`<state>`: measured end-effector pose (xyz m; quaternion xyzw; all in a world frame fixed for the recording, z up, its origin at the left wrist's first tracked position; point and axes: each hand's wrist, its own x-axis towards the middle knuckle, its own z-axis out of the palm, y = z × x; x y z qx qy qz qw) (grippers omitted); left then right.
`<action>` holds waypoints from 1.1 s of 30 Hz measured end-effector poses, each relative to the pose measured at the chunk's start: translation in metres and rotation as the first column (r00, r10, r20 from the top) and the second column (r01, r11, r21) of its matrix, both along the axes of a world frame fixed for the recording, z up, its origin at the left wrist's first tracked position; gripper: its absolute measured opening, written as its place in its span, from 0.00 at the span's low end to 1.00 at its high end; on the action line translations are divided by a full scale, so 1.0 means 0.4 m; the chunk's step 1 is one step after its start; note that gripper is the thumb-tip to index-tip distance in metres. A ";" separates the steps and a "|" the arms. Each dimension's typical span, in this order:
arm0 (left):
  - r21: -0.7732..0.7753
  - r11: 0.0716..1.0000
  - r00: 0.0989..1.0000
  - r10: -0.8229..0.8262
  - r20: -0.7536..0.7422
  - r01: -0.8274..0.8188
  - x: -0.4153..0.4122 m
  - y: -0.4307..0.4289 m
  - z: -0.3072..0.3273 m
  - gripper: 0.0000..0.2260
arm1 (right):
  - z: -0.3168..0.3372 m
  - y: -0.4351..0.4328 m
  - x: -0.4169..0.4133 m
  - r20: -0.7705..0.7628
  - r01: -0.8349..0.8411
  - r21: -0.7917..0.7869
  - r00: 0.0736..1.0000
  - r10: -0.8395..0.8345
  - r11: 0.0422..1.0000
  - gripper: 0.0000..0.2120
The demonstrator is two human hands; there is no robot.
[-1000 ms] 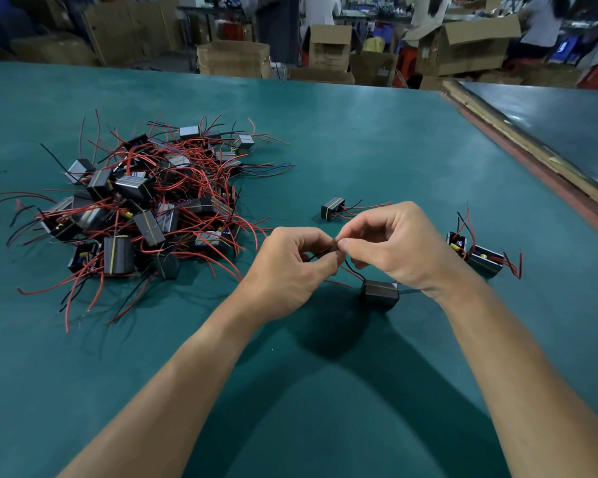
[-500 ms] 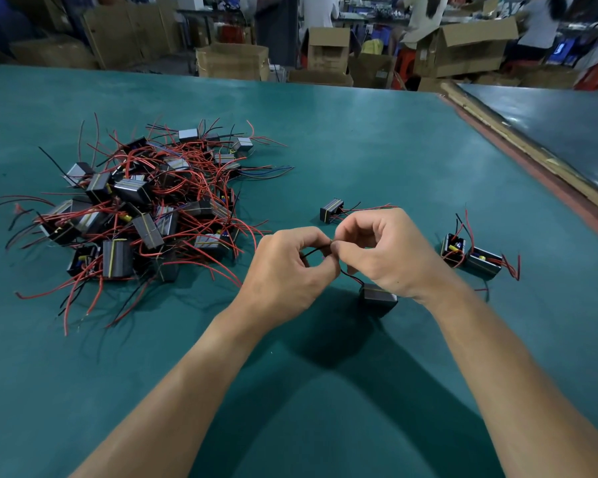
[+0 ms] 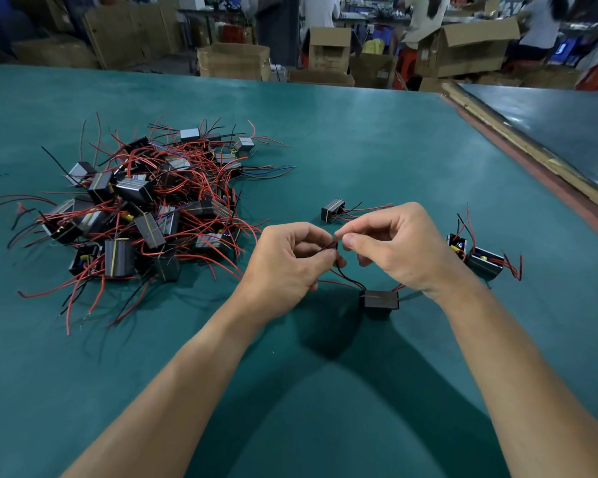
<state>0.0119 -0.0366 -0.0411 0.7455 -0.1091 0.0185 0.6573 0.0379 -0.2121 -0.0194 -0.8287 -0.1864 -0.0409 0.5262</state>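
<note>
A small black box-shaped component (image 3: 379,301) hangs just above the green table (image 3: 359,139), below and between my hands. Its black wire (image 3: 346,277) runs up into my left hand (image 3: 285,265), which pinches the wire near its end. My right hand (image 3: 399,248) has curled fingers, and its thumb and forefinger meet at the wire's tip right beside my left fingertips. Red wires trail from the component under both hands.
A tangled pile of like components with red and black wires (image 3: 142,215) covers the left of the table. One lone component (image 3: 332,210) lies beyond my hands, two more (image 3: 477,257) at the right. A second table (image 3: 567,132) adjoins on the right; cardboard boxes (image 3: 233,60) and people stand behind.
Both hands stayed together at the wire's end, with the fingers shifting slightly. The black wire between the left hand and the component now shows more plainly.
</note>
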 end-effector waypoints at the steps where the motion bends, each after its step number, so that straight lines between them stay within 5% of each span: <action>1: -0.004 1.000 1.000 -0.004 0.001 0.004 0.000 0.001 0.001 0.08 | 0.000 0.001 -0.001 -0.003 0.002 0.000 1.000 -0.002 1.000 0.12; 28: -0.059 0.998 0.997 -0.015 -0.081 0.011 0.007 0.010 0.003 0.05 | -0.004 0.006 -0.002 0.075 -0.046 -0.028 0.996 0.048 0.999 0.11; 33: -0.053 0.999 0.998 -0.004 -0.063 0.001 0.009 0.009 -0.002 0.04 | -0.005 0.010 -0.006 0.069 -0.064 -0.012 0.996 0.064 0.998 0.03</action>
